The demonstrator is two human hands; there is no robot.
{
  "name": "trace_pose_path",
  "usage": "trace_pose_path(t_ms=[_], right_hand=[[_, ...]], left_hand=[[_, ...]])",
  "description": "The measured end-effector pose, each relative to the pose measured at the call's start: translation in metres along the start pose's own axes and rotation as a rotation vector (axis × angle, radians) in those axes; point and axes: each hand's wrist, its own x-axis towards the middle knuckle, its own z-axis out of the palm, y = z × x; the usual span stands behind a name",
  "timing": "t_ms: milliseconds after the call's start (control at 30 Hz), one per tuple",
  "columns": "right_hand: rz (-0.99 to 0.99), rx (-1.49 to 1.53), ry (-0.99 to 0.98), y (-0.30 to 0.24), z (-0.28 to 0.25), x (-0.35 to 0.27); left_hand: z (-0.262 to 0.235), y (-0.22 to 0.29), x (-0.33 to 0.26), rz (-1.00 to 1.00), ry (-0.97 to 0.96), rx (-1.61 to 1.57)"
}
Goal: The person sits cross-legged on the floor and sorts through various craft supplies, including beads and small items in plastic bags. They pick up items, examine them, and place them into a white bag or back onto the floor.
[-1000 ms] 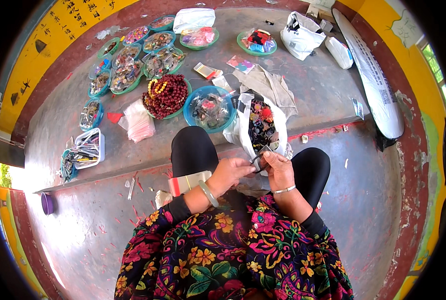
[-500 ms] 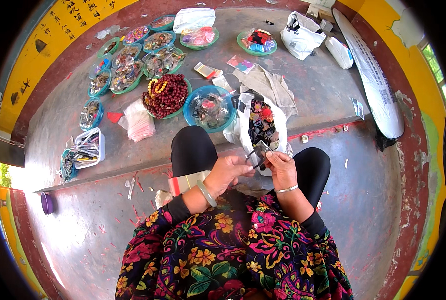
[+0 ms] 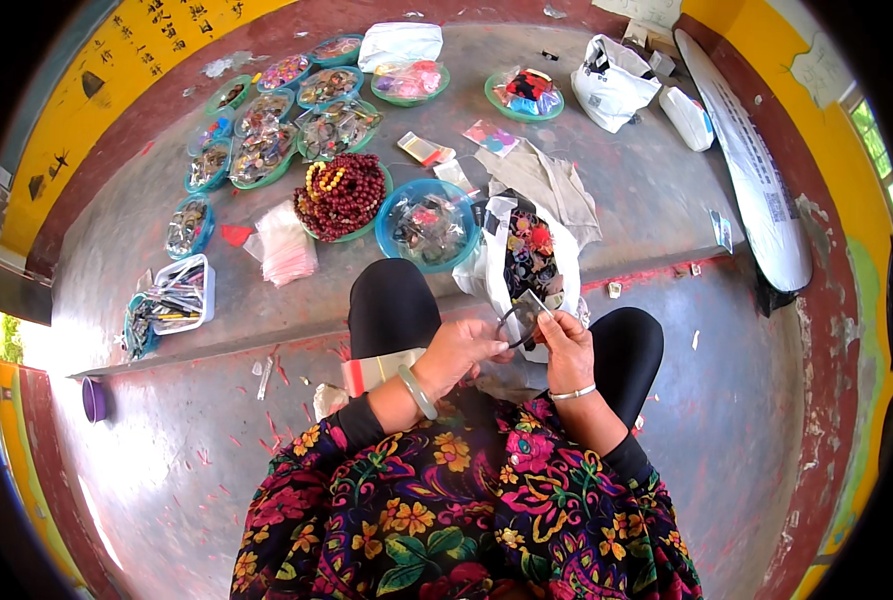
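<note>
Over my lap, my left hand [image 3: 454,355] pinches a black loop like a hair tie [image 3: 507,333]. Close by, my right hand [image 3: 568,352] grips the edge of a small clear plastic bag [image 3: 534,303] between thumb and fingers. The loop lies against the bag; whether any of it is inside, I cannot tell. Just beyond both hands stands an open white plastic bag [image 3: 564,250], filled with dark hair ties and some red ornaments [image 3: 541,238]. A stack of clear bags with a red edge [image 3: 378,370] rests on my lap, beside my left wrist.
A blue bowl [image 3: 382,228] of packed items stands beyond my left knee. Dark red beads [image 3: 351,195] fill a green bowl, with several more bowls behind. Left are clear bags [image 3: 288,245] and a white basket of pens [image 3: 207,290]. A step edge [image 3: 646,270] crosses the floor.
The view has shifted slightly, so everything sits a little lower and further right. The black loop now shows rounder between my hands, which stay close together.
</note>
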Motion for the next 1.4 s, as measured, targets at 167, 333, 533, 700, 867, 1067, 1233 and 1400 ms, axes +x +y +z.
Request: trace_pose_path(t_ms=[167,333,533,700,867,1067,1233,1400], right_hand=[[0.016,-0.084,0.015,-0.010,0.004,0.001],[0.131,-0.047,0.022,0.005,-0.014,0.009],[0.200,-0.051,0.052,0.010,-0.020,0.015],[0.241,-0.060,0.040,0.016,-0.021,0.018],[0.263,-0.074,0.024,0.018,-0.023,0.021],[0.312,-0.093,0.026,0.021,-0.023,0.018],[0.345,-0.122,-0.050,0.023,-0.024,0.015],[0.402,-0.289,-0.236,0.028,-0.015,0.016]], left_hand=[[-0.025,0.027,0.002,0.136,0.109,0.067],[-0.086,0.056,0.015,0.228,0.423,0.227],[-0.149,0.076,0.045,0.188,0.624,0.603],[-0.207,0.050,0.103,0.267,0.548,0.343],[-0.288,-0.005,0.133,-0.029,0.571,0.533],[-0.249,0.021,0.066,0.072,0.607,0.632],[-0.191,0.042,-0.033,0.082,0.486,0.913],[-0.189,-0.028,-0.096,0.069,0.339,0.506]])
